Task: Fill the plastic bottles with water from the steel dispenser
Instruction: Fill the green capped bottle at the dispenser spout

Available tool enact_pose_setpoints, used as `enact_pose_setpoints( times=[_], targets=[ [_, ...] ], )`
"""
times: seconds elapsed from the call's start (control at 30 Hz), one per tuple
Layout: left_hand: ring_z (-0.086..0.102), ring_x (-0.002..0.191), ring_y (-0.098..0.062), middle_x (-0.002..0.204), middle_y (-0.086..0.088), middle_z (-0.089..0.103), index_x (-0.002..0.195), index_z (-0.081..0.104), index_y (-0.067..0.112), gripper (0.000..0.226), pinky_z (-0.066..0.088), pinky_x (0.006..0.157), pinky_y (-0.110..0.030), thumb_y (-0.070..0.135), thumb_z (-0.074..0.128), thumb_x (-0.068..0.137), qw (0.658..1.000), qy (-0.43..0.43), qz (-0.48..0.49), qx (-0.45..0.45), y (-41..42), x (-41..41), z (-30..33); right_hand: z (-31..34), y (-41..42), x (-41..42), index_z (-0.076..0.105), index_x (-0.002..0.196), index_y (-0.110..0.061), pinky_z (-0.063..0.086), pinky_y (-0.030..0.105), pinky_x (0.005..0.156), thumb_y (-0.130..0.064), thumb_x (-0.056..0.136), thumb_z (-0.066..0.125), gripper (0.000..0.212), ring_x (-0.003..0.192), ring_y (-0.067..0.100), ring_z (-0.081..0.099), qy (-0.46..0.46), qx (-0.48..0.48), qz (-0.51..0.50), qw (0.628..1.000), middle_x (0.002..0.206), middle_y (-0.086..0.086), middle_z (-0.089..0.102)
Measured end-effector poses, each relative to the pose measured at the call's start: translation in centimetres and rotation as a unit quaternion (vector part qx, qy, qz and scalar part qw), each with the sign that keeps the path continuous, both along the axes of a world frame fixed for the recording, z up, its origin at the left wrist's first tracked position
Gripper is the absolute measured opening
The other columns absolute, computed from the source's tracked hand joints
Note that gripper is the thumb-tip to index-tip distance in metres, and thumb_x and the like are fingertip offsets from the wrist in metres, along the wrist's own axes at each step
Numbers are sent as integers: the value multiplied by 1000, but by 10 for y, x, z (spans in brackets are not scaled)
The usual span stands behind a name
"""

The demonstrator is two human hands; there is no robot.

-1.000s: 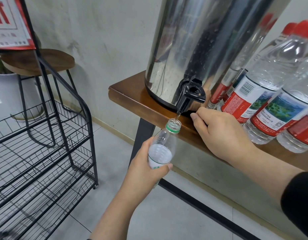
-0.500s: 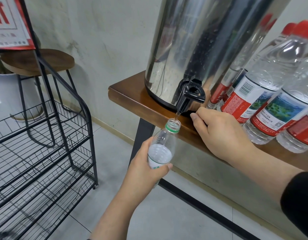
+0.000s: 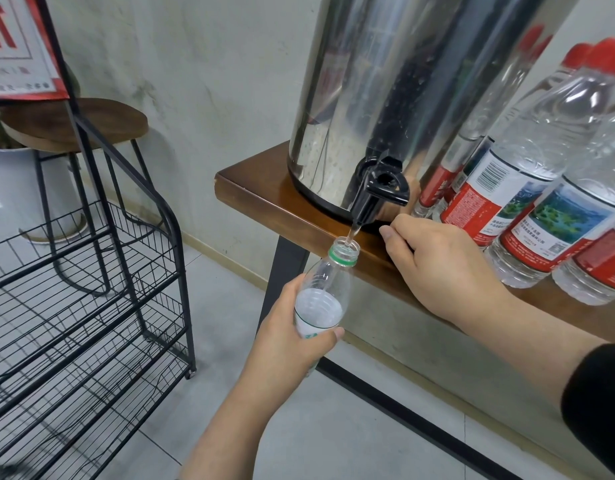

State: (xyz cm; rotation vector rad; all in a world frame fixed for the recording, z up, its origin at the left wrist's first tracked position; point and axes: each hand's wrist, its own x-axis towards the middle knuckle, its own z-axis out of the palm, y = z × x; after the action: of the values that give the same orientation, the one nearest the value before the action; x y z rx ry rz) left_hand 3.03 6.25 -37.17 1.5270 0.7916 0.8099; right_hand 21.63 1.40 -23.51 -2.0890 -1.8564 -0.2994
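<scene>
Left hand (image 3: 292, 327) is wrapping its fingers round the body of an uncapped plastic bottle (image 3: 325, 292), holding it tilted below the table (image 3: 264, 199) edge, mouth up toward 1 o'clock and sitting just under the black tap (image 3: 378, 195) of the steel dispenser (image 3: 403, 98). A thin stream is running from the spout into the neck. Water level is standing around the shoulder of the label, so by my reckoning the fill is past halfway but not done. Right hand (image 3: 441, 268) is resting curled on the table edge at 3 o'clock of the bottle; what its fingers are closing on, if anything, is hidden beneath the knuckles, so I cannot tell. The two hands are well apart. Bottle looks thin-walled and soft: a hard squeeze would likely be buckling it and pushing water out, and it is growing heavier as it fills. Best hold seems mid-body on the label, where the hand is now, with the neck kept free. Any wet plastic could be turning slippery. At 3 o'clock of the dispenser, red-capped bottles (image 3: 527, 188) are standing on the table. A black wire rack (image 3: 91, 306) is standing at 9 o'clock on the floor.
</scene>
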Motion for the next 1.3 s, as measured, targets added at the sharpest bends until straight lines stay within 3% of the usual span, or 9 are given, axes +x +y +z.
enact_pose_setpoints(
  times=[0.7, 1.0, 1.17, 1.3],
  targets=[
    [55, 112, 12, 124, 25, 58, 139, 42, 50, 76, 47, 78, -2, 21, 84, 82, 1000, -2, 1, -3, 1, 0, -2, -1, 0, 0, 51, 80, -25, 32, 28, 60, -46, 103, 34, 36, 66, 5, 51, -10, 4, -1, 1000, 70, -13, 51],
    [57, 119, -1, 127, 24, 57, 140, 42, 48, 76, 46, 79, -1, 22, 84, 82, 1000, -1, -1, -2, 2, 0, -1, -1, 1, 0, 51, 79, -24, 33, 29, 60, -45, 103, 35, 36, 66, 8, 52, -15, 3, -1, 1000, 70, -11, 52],
    [56, 121, -3, 129, 21, 57, 141, 43, 45, 77, 44, 80, 0, 20, 84, 81, 1000, -1, 2, -1, 2, 1, -1, 1, -1, -1, 52, 80, -24, 33, 22, 57, -46, 102, 34, 36, 67, 6, 52, -10, -1, -3, 1000, 71, -11, 53],
    [56, 120, -3, 129, 21, 57, 141, 43, 44, 76, 44, 79, 1, 20, 84, 82, 1000, 0, 4, 3, 2, 1, -1, 1, -1, -2, 55, 82, -24, 35, 24, 59, -48, 101, 32, 38, 67, 6, 54, -7, -4, -5, 1000, 73, -12, 54]
  ],
)
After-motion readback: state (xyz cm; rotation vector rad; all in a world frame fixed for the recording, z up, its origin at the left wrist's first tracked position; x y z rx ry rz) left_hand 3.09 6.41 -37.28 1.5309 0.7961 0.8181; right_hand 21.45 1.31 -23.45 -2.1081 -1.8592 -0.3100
